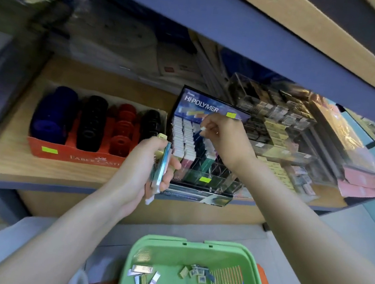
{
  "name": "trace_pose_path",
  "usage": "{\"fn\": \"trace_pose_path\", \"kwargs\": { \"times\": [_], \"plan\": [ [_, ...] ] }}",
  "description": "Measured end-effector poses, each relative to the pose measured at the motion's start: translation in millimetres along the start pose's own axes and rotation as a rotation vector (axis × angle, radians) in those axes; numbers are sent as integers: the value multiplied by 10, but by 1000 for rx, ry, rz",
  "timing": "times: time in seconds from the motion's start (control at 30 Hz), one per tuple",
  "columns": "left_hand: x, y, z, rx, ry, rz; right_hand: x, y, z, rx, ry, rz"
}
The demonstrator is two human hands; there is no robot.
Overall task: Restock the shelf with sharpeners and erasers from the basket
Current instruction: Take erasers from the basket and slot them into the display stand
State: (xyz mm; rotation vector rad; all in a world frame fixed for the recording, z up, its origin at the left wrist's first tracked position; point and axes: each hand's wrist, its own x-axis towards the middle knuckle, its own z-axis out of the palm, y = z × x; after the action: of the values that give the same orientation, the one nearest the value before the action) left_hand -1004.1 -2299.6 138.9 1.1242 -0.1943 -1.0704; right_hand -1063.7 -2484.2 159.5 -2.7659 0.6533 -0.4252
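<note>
R hand [223,135] is in the middle of the frame, fingers pinching a small white eraser [203,129] just over the rows in the Hi-Polymer box [211,107]. L hand [148,167], a bit lower and to the left, grips a bunch of long packs [161,164] in front of the box. More little erasers & packs lie in the green basket [158,241] at the bottom, so lots is left to do, I think.

To do this bit well: find a row w/ a gap, turn the eraser the same way as the ones beside it, slide it in, then let go. Don't bump the full rows.

Room: the blue bar [263,45] of the shelf above hangs across the top, so the hand should go in low. Red tray [75,156] of sharpeners [90,123] sits just left of the box & a clear case [287,134] just right, so not much side room. Box sits right at the wood shelf edge [38,172], so push soft.
</note>
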Motion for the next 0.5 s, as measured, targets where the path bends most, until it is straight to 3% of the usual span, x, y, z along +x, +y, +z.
{"fn": "trace_pose_path", "kwargs": {
  "times": [0.13,0.37,0.5],
  "plan": [
    [94,-9,-25,191,15,-14,57,29,50,-43,-8,38],
    [39,15,-47,246,-54,131,41,-63,-4,-170,-47,34],
    [-3,40,-18,311,-45,169,-218,-246,-132,211,46,63]
  ]
}}
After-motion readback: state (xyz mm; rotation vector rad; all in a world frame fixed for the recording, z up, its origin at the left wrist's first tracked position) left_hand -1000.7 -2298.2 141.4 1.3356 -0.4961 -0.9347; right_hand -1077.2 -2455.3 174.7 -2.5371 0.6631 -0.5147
